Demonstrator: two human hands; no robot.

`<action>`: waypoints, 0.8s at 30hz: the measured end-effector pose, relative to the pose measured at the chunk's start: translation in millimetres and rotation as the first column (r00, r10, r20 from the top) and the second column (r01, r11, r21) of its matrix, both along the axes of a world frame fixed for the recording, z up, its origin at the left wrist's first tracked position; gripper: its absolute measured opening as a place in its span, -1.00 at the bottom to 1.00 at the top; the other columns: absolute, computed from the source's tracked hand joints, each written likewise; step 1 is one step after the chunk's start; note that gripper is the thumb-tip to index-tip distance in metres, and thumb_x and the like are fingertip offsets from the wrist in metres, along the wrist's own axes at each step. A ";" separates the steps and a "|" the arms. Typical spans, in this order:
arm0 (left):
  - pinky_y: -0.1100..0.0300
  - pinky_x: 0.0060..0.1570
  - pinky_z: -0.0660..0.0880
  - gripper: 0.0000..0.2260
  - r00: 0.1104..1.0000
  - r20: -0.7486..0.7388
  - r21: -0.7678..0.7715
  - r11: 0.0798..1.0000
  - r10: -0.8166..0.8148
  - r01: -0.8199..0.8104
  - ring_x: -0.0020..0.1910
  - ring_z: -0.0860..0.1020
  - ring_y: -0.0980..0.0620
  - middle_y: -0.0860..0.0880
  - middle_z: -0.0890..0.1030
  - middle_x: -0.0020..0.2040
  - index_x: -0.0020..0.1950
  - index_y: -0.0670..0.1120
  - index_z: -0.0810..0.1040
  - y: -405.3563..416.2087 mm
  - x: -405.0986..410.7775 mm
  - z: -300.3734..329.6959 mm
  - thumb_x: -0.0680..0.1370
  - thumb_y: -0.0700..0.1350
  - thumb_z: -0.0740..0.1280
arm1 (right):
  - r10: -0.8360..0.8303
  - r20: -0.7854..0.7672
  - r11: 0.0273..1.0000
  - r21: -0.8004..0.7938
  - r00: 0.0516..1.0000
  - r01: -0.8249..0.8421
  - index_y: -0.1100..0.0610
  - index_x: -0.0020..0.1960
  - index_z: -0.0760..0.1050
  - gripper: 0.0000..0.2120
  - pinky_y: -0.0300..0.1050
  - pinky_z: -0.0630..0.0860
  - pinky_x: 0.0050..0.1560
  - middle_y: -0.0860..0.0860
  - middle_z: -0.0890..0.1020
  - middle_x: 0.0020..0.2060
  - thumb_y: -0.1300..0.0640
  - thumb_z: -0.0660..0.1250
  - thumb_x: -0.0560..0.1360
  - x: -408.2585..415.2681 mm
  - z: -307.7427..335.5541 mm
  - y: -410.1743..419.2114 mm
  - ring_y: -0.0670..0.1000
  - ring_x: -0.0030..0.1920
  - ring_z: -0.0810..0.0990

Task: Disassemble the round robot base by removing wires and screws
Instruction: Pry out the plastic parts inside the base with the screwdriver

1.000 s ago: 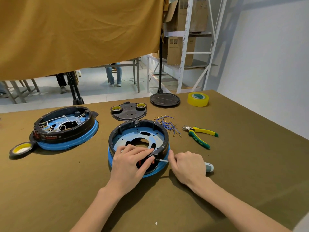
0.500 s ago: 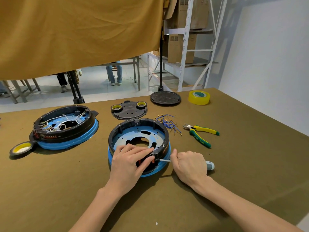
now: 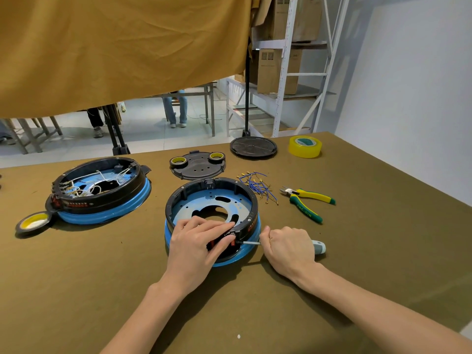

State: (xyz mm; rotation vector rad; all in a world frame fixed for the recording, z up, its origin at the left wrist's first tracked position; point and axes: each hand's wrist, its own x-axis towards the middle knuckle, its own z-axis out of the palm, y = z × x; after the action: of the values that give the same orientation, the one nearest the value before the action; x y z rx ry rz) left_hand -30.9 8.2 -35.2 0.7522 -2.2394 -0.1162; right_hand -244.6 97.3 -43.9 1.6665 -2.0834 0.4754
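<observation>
- Head view: a round base [image 3: 213,200] sits in the middle of a table [image 3: 383,251] with a brown-green cloth. It has a black ring on top, a blue plate inside and a blue rim below.
- The left hand [image 3: 194,245] lies over the near edge of the base. Its fingers are spread a little and reach across the ring. The thumb presses on the outside of the ring, by some red parts.
- The right hand [image 3: 290,247] is just to the right of the base. Its fingers are curled tight round a screwdriver [image 3: 318,247].
- The metal tip of the screwdriver pokes into the side of the ring, right by the left thumb. The grey end of the handle sticks out past the hand.
- A second base [image 3: 99,192] sits to the left, well apart. It has white wires inside.
- A roll of black tape [image 3: 33,222] lies touching its near left side.
- A black lid [image 3: 198,166] lies behind the middle base, with two small tape rolls on it.
- A heap of blue wires [image 3: 258,185] lies just right of the base.
- Yellow and green pliers [image 3: 305,201] lie beside the wires.
- A black disc [image 3: 253,147] and a yellow tape roll [image 3: 304,146] are at the far edge.
</observation>
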 end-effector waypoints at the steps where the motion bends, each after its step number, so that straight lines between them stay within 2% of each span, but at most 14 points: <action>1: 0.18 0.10 0.31 -0.62 1.000 0.001 0.002 1.000 0.000 0.000 0.07 0.58 0.14 0.18 0.72 0.11 0.28 0.13 0.67 -0.1 -0.3 0.5 0.62 0.23 0.21 | 0.008 0.004 1.000 0.017 1.000 -0.008 -0.02 -0.50 0.03 -0.46 -0.31 0.00 -0.51 -0.12 0.12 -0.64 -0.08 -0.02 0.65 -0.7 -0.6 -0.4 -0.15 -0.64 0.11; 4: 0.18 0.10 0.30 -0.61 1.000 -0.005 0.006 1.000 0.000 0.000 0.07 0.57 0.15 0.18 0.72 0.10 0.28 0.12 0.68 0.5 0.3 -0.5 0.62 0.23 0.20 | 0.005 0.005 0.999 0.053 1.000 -0.006 -0.01 -0.49 0.11 -0.45 -0.21 0.26 -0.52 -0.10 0.26 -0.62 -0.11 -0.10 0.66 -1.6 -4.4 -1.0 -0.13 -0.61 0.28; 5: 0.19 0.10 0.30 -0.62 1.000 -0.002 0.007 1.000 0.000 0.000 0.07 0.57 0.15 0.19 0.72 0.10 0.28 0.13 0.67 0.8 0.0 -0.2 0.62 0.23 0.20 | 0.006 0.005 0.998 0.059 1.000 -0.006 -0.01 -0.49 0.12 -0.45 -0.19 0.28 -0.51 -0.10 0.28 -0.62 -0.11 -0.11 0.66 -1.9 -4.4 -1.6 -0.13 -0.61 0.30; 8: 0.18 0.07 0.31 -0.62 1.000 0.000 0.003 1.000 0.000 0.000 0.06 0.56 0.16 0.19 0.72 0.10 0.28 0.13 0.67 0.2 -0.3 -0.5 0.62 0.23 0.20 | 0.010 -0.031 0.999 0.040 0.999 -0.009 0.00 -0.50 0.07 -0.45 -0.27 0.06 -0.52 -0.10 0.16 -0.64 -0.09 -0.06 0.66 -0.9 -2.3 -2.7 -0.16 -0.64 0.15; 10: 0.17 0.07 0.31 -0.63 1.000 -0.002 0.002 1.000 0.000 0.000 0.06 0.55 0.17 0.20 0.71 0.10 0.28 0.13 0.66 -0.1 -0.5 -1.5 0.63 0.23 0.20 | 0.014 -0.070 0.999 0.045 0.997 -0.011 0.00 -0.49 0.04 -0.45 -0.26 0.00 -0.51 -0.10 0.11 -0.64 -0.09 -0.03 0.65 -1.2 0.9 -3.3 -0.16 -0.64 0.09; 11: 0.17 0.07 0.31 -0.63 1.000 -0.004 0.001 1.000 -0.001 0.001 0.06 0.55 0.18 0.20 0.71 0.10 0.28 0.13 0.66 -0.4 -0.7 -1.7 0.63 0.23 0.20 | 0.019 -0.098 0.998 0.062 0.995 -0.013 0.02 -0.49 0.05 -0.45 -0.24 0.02 -0.52 -0.11 0.13 -0.63 -0.09 0.02 0.65 -2.3 2.9 -4.3 -0.15 -0.64 0.11; 14: 0.16 0.07 0.31 -0.63 1.000 -0.014 0.000 1.000 0.000 0.000 0.06 0.55 0.18 0.20 0.72 0.09 0.28 0.14 0.66 -1.4 -1.7 -2.8 0.63 0.24 0.20 | 0.026 -0.203 0.998 0.053 0.979 -0.015 0.01 -0.50 0.17 -0.45 -0.28 0.03 -0.54 -0.11 0.18 -0.63 -0.04 0.36 0.55 -6.1 13.8 -7.2 -0.04 -0.65 0.16; 16: 0.16 0.07 0.31 -0.62 1.000 -0.014 0.001 1.000 -0.002 0.002 0.05 0.55 0.18 0.20 0.72 0.09 0.28 0.14 0.66 -1.6 -2.6 -2.6 0.63 0.24 0.19 | 0.030 -0.219 0.999 0.051 0.975 -0.019 0.03 -0.54 0.33 -0.51 -0.28 0.19 -0.60 -0.08 0.21 -0.66 0.01 0.48 0.45 -6.7 22.1 -8.5 0.00 -0.69 0.22; 19: 0.14 0.08 0.32 -0.62 1.000 -0.015 -0.001 1.000 -0.001 0.001 0.05 0.55 0.18 0.20 0.72 0.09 0.28 0.14 0.66 -2.1 -2.4 -3.4 0.63 0.24 0.19 | 0.074 -0.206 0.997 0.051 0.976 -0.064 0.15 -0.46 0.51 -0.66 -0.15 0.39 -0.67 -0.01 0.32 -0.70 0.07 0.57 0.36 -5.0 24.9 -7.3 0.07 -0.72 0.34; 21: 0.14 0.08 0.31 -0.63 1.000 -0.013 -0.008 1.000 -0.002 0.002 0.06 0.55 0.18 0.20 0.72 0.09 0.28 0.13 0.66 -1.8 -2.9 -3.3 0.62 0.24 0.20 | 0.078 -0.214 0.997 0.042 0.974 -0.070 0.15 -0.45 0.52 -0.66 -0.17 0.38 -0.66 0.01 0.34 -0.70 0.06 0.57 0.37 -4.5 25.7 -7.4 0.06 -0.72 0.33; 24: 0.17 0.07 0.28 -0.63 1.000 -0.016 -0.017 1.000 -0.002 0.002 0.06 0.55 0.17 0.19 0.72 0.08 0.27 0.13 0.67 -1.9 -3.3 -3.2 0.62 0.23 0.21 | 0.101 -0.257 0.995 0.009 0.961 -0.102 0.07 -0.54 0.39 -0.53 -0.28 0.24 -0.60 -0.05 0.32 -0.69 0.03 0.42 0.50 -7.8 32.6 -13.4 0.02 -0.71 0.23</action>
State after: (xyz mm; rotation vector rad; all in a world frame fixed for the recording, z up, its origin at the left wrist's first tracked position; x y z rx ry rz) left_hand -34.2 6.3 -38.4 0.7377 -2.2230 -0.1042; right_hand -252.3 83.8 -11.3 1.7374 -1.8156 0.2764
